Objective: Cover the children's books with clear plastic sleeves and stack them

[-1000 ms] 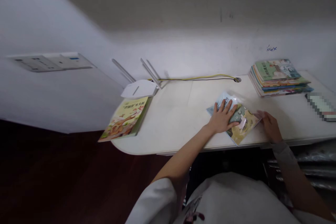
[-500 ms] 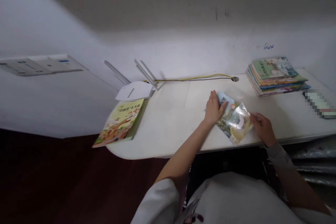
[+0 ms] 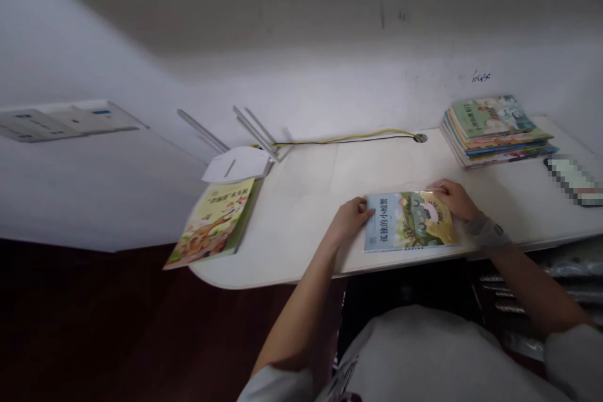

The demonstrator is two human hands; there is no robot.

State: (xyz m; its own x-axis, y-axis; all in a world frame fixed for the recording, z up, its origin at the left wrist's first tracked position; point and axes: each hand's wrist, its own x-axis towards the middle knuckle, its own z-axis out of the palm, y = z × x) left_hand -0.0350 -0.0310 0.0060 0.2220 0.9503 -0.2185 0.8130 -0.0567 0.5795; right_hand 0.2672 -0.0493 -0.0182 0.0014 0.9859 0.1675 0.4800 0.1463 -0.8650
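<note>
A blue and yellow picture book [image 3: 409, 221], in what looks like a clear plastic cover, lies near the front edge of the white table [image 3: 301, 220]. My left hand [image 3: 351, 218] is closed at the book's left edge, thumb on the cover and fingers curled. At the upper right corner, my right hand [image 3: 455, 198] pinches the clear plastic, its fingers bent together. Both hands rest low over the table, on opposite sides of the book.
A white router [image 3: 235, 164] with several antennas stands at the left, beside a green-yellow book [image 3: 214, 220] overhanging the edge. Cables [image 3: 348, 138] run along the wall. A book stack [image 3: 497, 132] and a phone [image 3: 575, 179] lie at the right.
The book has turned from slanted to nearly parallel with the table edge. My left hand has moved left and down to its left edge; my right hand has moved up to its upper right corner.
</note>
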